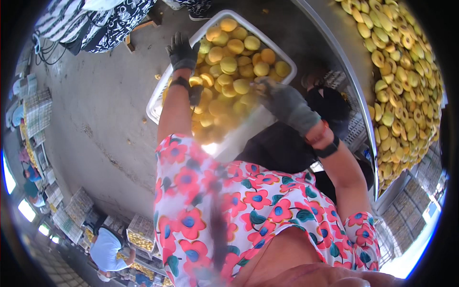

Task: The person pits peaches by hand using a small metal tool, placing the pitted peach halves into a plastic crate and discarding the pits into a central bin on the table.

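A white plastic crate (229, 14) full of whole yellow-orange peaches or similar stone fruit (228, 64) stands before me. My left hand (182, 52), in a dark grey glove, is at the crate's left rim, fingers spread and holding nothing visible. Over the crate's right part is my right hand (287, 104), in a grey glove. Its fingers are bent and blurred above the fruit; whether they grip a piece I cannot tell. A dark object (195, 95) of unclear kind lies among the fruit near my left wrist.
A metal-edged table (344, 53) at the right bears a heap of halved, pitted fruit (398, 107). A person in patterned clothes (118, 28) is at the upper left. At the lower left, a person in a light blue shirt (107, 249) bends near crates (141, 233). Fruit bits lie on the concrete floor (96, 100).
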The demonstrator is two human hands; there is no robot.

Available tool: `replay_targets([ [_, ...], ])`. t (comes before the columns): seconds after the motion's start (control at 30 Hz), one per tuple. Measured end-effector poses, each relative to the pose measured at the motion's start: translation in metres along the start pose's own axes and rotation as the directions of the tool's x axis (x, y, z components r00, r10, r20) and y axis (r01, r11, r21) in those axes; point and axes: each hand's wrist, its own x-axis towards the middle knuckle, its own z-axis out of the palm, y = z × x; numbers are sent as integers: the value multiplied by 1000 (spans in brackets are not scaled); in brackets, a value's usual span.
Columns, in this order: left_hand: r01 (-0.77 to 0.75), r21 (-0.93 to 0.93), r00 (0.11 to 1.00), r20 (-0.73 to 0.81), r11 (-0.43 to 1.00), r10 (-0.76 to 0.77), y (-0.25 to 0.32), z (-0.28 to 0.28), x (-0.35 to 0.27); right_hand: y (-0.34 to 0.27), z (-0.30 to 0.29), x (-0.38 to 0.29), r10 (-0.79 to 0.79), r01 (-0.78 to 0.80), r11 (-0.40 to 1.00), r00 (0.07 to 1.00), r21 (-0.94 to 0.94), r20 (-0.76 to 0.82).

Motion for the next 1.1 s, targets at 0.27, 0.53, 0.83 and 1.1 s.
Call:
replay_targets([
  [0.27,-104,90,992,81,991,96,-31,14,-124,-9,-62,-149,713,-237,377,692,895,-117],
  [0.53,22,97,963,265,995,-47,20,-22,-117,-15,-56,-234,748,-251,578,542,777,-382],
  [0.83,-88,185,802,595,979,-41,118,-99,-178,-22,-40,-303,783,-172,574,403,801,-474],
  [1.1,-38,-26,834,550,999,46,165,-114,-129,-13,-25,-348,843,-37,422,382,906,-378],
])
